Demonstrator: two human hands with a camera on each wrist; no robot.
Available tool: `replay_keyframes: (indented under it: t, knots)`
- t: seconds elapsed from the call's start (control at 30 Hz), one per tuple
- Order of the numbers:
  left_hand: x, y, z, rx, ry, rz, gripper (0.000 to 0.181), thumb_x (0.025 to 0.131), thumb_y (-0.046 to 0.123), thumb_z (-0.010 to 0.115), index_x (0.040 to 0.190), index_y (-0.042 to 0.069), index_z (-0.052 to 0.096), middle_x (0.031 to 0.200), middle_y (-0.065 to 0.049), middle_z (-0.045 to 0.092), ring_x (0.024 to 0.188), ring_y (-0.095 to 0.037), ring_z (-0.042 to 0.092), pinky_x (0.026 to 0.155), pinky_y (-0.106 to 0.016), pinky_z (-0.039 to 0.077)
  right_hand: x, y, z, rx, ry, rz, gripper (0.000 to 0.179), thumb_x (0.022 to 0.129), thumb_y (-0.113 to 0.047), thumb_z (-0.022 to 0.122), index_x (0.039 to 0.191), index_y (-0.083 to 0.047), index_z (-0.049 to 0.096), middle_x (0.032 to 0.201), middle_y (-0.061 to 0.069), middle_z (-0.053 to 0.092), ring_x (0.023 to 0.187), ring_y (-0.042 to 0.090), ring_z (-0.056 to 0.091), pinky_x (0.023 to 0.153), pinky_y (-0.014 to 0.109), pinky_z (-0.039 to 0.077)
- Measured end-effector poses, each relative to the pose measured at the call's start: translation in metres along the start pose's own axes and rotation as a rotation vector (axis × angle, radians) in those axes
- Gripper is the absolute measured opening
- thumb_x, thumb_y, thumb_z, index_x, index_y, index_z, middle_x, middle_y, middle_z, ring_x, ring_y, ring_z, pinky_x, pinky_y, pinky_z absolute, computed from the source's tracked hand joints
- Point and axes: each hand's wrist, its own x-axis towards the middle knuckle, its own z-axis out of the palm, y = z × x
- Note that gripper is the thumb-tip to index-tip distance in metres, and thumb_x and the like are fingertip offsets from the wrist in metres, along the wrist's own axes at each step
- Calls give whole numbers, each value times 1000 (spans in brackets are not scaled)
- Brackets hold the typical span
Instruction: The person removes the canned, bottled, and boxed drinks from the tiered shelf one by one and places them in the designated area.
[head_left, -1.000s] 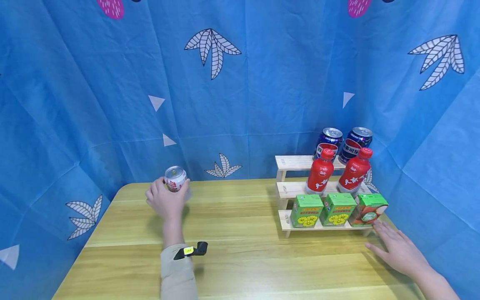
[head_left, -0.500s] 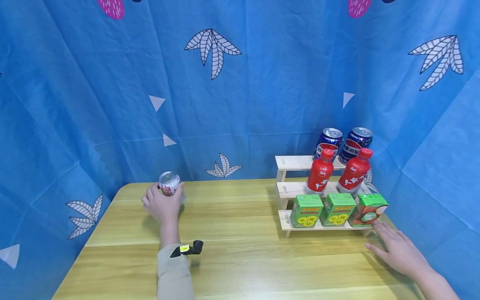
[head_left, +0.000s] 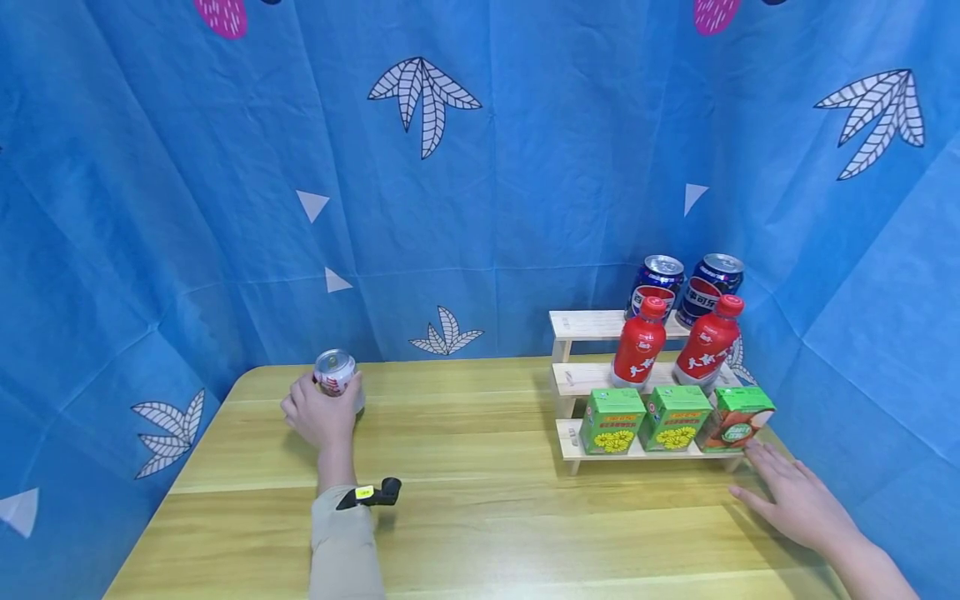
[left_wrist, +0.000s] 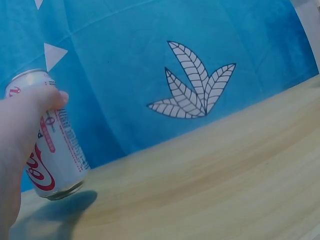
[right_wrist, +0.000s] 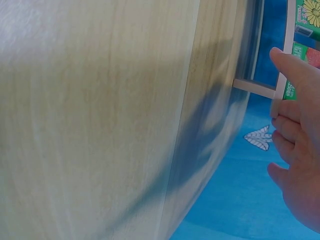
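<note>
My left hand (head_left: 322, 412) grips a white soda can (head_left: 335, 372) with red lettering near the table's back left. In the left wrist view the thumb presses the upper side of the can (left_wrist: 60, 150), which stands about upright to the tabletop. Its base is close above or on the wood; I cannot tell which. Far to the right, my right hand (head_left: 798, 496) has relaxed, extended fingers by the front right corner of a three-tier wooden rack (head_left: 570, 438). The right wrist view shows those fingers (right_wrist: 286, 127) beside the lowest tier, holding nothing; contact with it is unclear.
On the rack's top tier are two blue cans (head_left: 711, 292), with two red bottles (head_left: 639, 343) on the middle one. Green drink cartons (head_left: 613, 422) line the bottom tier, the rightmost carton (head_left: 737, 421) partly brown. A blue patterned curtain (head_left: 495, 192) hangs around the wooden table (head_left: 480, 500).
The left hand and the white can have shifted slightly left and toward me, and the can sits a little lower in view. The right hand keeps its place.
</note>
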Motion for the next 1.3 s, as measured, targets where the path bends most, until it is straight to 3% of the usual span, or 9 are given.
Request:
replay_keyframes:
  t: [0.4, 0.83, 1.1, 1.3]
  knots:
    - [1, -9, 4, -10, -4, -27, 79, 72, 54, 80, 126, 5, 52, 128, -18, 54, 119, -37, 38, 99, -52, 27, 2, 0, -3, 0, -43, 20, 79, 94, -46, 59, 142, 13, 37, 145, 36, 37, 133, 55, 33, 104, 70, 24]
    - [-1, -13, 7, 1, -30, -51, 82, 73, 56, 78, 130, 5, 50, 131, -18, 53, 119, -38, 37, 98, -53, 26, 0, -2, -2, 0, -14, 9, 78, 94, -44, 58, 142, 14, 37, 145, 36, 37, 137, 53, 30, 108, 69, 19]
    - [-3, -9, 4, 66, -69, -74, 86, 75, 58, 76, 134, 4, 45, 135, -21, 49, 124, -40, 36, 99, -55, 28, -2, -3, 0, 1, 1, 0, 77, 94, -43, 59, 142, 13, 37, 145, 35, 37, 137, 53, 30, 116, 63, 7]
    - [-6, -2, 1, 107, -100, -79, 96, 74, 62, 74, 141, 5, 37, 141, -23, 41, 130, -42, 31, 101, -59, 28, -1, -2, 0, 1, 11, -11, 76, 94, -43, 59, 142, 12, 37, 145, 35, 38, 134, 54, 34, 113, 66, 13]
